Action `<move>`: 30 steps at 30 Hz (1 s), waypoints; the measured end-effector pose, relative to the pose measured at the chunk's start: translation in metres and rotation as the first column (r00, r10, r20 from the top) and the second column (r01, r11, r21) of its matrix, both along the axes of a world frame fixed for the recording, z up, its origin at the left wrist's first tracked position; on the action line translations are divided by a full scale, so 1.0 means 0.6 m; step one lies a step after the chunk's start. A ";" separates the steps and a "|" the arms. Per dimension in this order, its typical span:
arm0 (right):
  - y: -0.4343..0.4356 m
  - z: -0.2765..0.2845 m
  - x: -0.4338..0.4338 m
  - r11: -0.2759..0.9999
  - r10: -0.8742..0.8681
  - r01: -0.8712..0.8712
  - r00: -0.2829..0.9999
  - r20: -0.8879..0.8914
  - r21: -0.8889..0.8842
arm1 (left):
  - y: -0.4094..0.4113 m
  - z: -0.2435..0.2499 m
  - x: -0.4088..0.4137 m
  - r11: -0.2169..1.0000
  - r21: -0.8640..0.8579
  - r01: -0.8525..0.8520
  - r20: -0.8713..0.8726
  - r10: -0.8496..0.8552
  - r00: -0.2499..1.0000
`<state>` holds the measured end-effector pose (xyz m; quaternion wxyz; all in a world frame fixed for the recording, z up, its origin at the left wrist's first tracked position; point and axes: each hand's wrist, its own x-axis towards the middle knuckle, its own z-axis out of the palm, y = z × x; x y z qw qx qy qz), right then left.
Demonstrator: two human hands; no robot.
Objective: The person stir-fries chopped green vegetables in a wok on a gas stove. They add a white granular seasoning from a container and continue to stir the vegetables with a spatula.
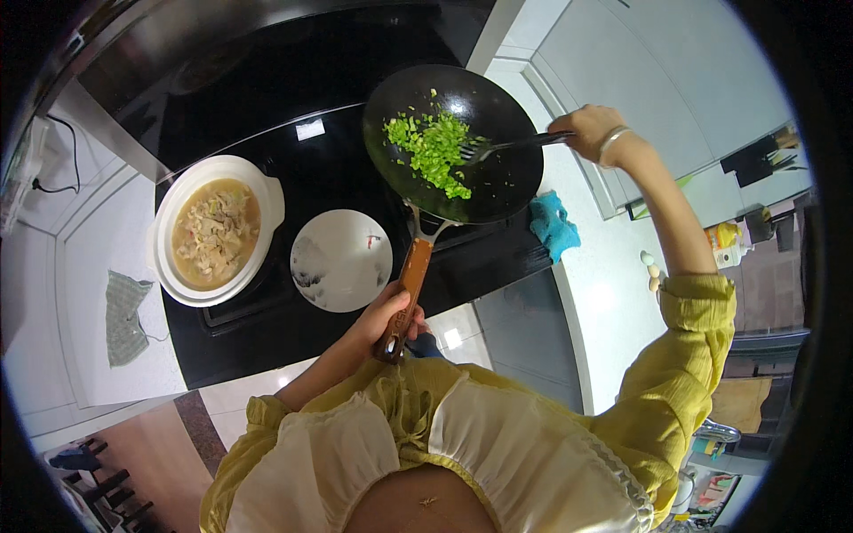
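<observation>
My left hand (386,318) is wrapped around the brown handle (414,273) of a dark wok (503,193), which sits over the right side of the black cooktop. Chopped green vegetable pieces (433,150) lie spread in the wok's middle. My right hand (590,130), out past the wok's right rim, grips a dark slotted spatula (523,141). The spatula's slotted head touches the right edge of the green pieces. Left of the wok handle is a white plate (343,260) with dark smudges and a small red mark.
A white casserole (270,206) of meat in broth stands on the cooktop (266,346) at left. A blue cloth (554,226) lies at the cooktop's right edge. On the right counter are a few eggs (652,270) and bottles (726,243). A grey-green cloth (126,320) rests at far left.
</observation>
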<state>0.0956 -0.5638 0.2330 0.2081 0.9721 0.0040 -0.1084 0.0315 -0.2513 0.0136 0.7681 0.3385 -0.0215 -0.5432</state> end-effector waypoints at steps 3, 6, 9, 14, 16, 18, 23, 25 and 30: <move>0.012 0.065 0.006 0.979 -0.104 0.078 0.985 -0.136 -0.188 | 0.003 0.004 -0.005 0.999 0.022 -0.031 -0.042 0.032 0.999; 0.023 0.059 0.013 0.958 -0.126 0.088 0.984 -0.126 -0.271 | 0.003 0.006 -0.003 0.998 0.041 -0.036 -0.034 0.038 0.999; 0.000 -0.028 0.004 0.992 -0.085 0.084 0.996 -0.010 -0.092 | 0.000 0.005 -0.007 1.000 0.023 -0.006 -0.071 0.007 0.997; -0.014 0.012 0.019 0.994 0.076 -0.086 0.990 0.122 0.071 | 0.013 -0.033 -0.004 0.988 0.056 0.144 -0.159 -0.134 0.978; -0.003 0.062 0.015 0.997 0.002 0.003 0.998 -0.069 0.073 | 0.010 -0.070 -0.013 0.940 0.074 0.332 -0.038 -0.330 0.943; 0.026 0.081 0.007 0.971 -0.203 0.227 0.948 -0.244 0.074 | -0.007 -0.082 -0.031 0.897 0.165 0.409 -0.053 -0.406 0.912; 0.007 -0.034 -0.013 0.845 -0.079 0.110 0.993 -0.082 0.524 | -0.039 -0.088 -0.050 0.888 0.171 0.427 -0.019 -0.430 0.903; -0.018 -0.025 -0.017 0.876 -0.061 0.075 0.997 -0.046 0.476 | -0.038 -0.080 -0.046 0.901 0.161 0.402 -0.038 -0.401 0.915; -0.021 0.031 -0.032 1.000 -0.005 0.005 1.000 -0.020 0.007 | -0.005 -0.085 -0.035 0.977 -0.095 0.189 -0.147 -0.201 0.968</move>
